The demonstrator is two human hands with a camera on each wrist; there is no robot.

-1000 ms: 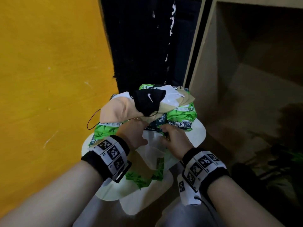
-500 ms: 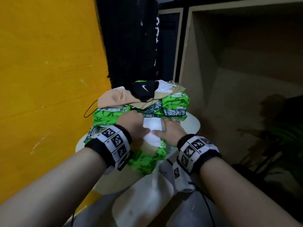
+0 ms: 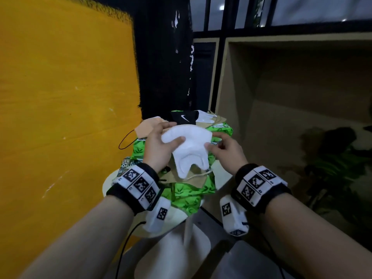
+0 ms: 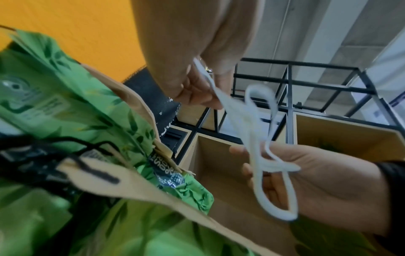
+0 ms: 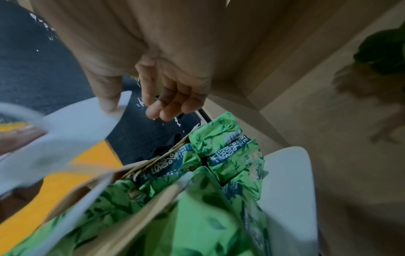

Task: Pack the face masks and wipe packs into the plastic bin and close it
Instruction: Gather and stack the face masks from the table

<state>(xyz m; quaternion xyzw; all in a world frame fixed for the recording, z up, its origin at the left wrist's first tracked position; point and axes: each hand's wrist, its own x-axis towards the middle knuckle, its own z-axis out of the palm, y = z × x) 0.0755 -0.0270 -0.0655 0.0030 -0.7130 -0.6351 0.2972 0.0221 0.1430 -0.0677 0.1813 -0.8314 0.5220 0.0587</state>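
Note:
A white face mask (image 3: 189, 146) is held above a pile of green wipe packs (image 3: 187, 194) on a small white round table (image 3: 223, 178). My left hand (image 3: 173, 132) grips its left side, thumb on top. My right hand (image 3: 212, 140) pinches its right edge, with the thumb on the mask (image 5: 72, 128). The ear loops (image 4: 258, 138) lie across my right palm. On the pile's far side rest a black mask with a white swoosh (image 3: 184, 117), a peach mask (image 3: 147, 129) and tan ones (image 3: 219, 119). A tan mask (image 3: 193, 180) lies under the white one. I see no plastic bin.
A yellow wall (image 3: 60, 97) stands close on the left and a black pillar (image 3: 163, 67) rises behind the table. Open wooden shelf cubbies (image 3: 291, 87) fill the right, with a dark green plant (image 3: 332, 168) low beside them. The table's white foot (image 3: 173, 254) is below.
Both hands have lifted the white mask from the near side of the pile to above the packs and spread it between them. The head view has tilted up.

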